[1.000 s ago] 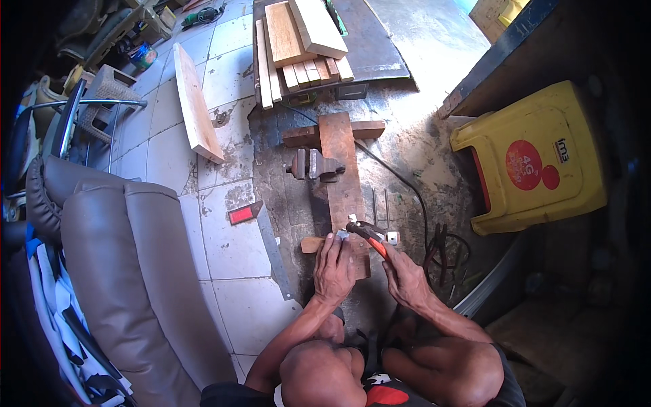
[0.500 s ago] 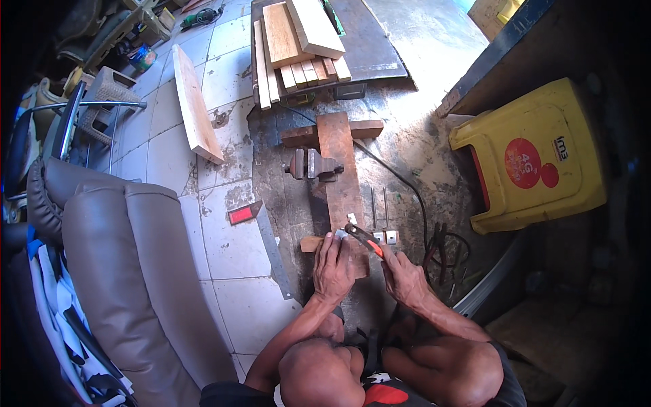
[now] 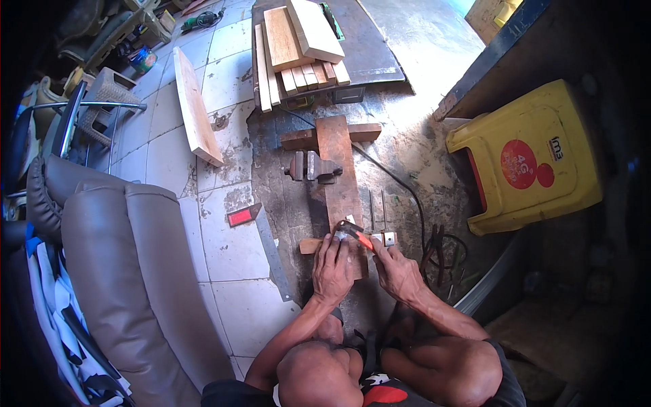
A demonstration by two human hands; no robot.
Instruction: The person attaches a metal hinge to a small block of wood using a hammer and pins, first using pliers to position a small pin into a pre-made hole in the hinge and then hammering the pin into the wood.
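Note:
My right hand (image 3: pixel 399 275) is wrapped round the orange and black handle of a small hammer (image 3: pixel 361 237). The hammer's dark head is over a small shiny metal piece (image 3: pixel 341 235), partly hidden by it and by fingertips. With its fingers close together, my left hand (image 3: pixel 332 278) pins that piece against a wooden bench plank (image 3: pixel 342 193). A small pale bit (image 3: pixel 350 220) lies on the plank just beyond the hammer head. Right of the hammer are small silvery plates with holes (image 3: pixel 388 239). Farther up the plank is a metal vise (image 3: pixel 313 166).
A try square (image 3: pixel 266 241) lies to the left, beside a padded brown seat (image 3: pixel 129 258). Pliers (image 3: pixel 434 254) and a black cable (image 3: pixel 415 186) lie on the right, near a yellow plastic stool (image 3: pixel 536 159). Boards (image 3: pixel 288 41) are stacked at the far end.
The hammer head has shifted slightly left, onto the metal piece at my left fingertips, and my right hand has moved left with it. My left hand stays nearly in place.

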